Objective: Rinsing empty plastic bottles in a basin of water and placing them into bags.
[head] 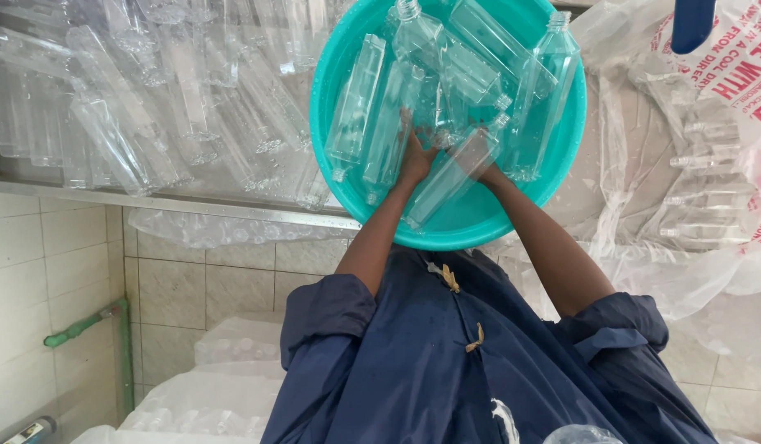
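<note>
A teal round basin (341, 62) rests on the counter edge, filled with several clear empty plastic bottles (357, 103). Both of my hands reach into it. My left hand (415, 156) lies among the bottles near the basin's middle, its fingers closed on a clear bottle's end (390, 131). My right hand (484, 168) is mostly hidden behind a slanted clear bottle (450, 177) that it grips. I wear a dark blue coat (446, 362) with rolled sleeves.
Many clear bottles (150, 107) lie in rows on the metal counter at the left. Clear plastic bags with more bottles (701, 173) sit at the right. Below are white tiled walls, a green pipe (121, 345) and bagged bottles (224, 386) on the floor.
</note>
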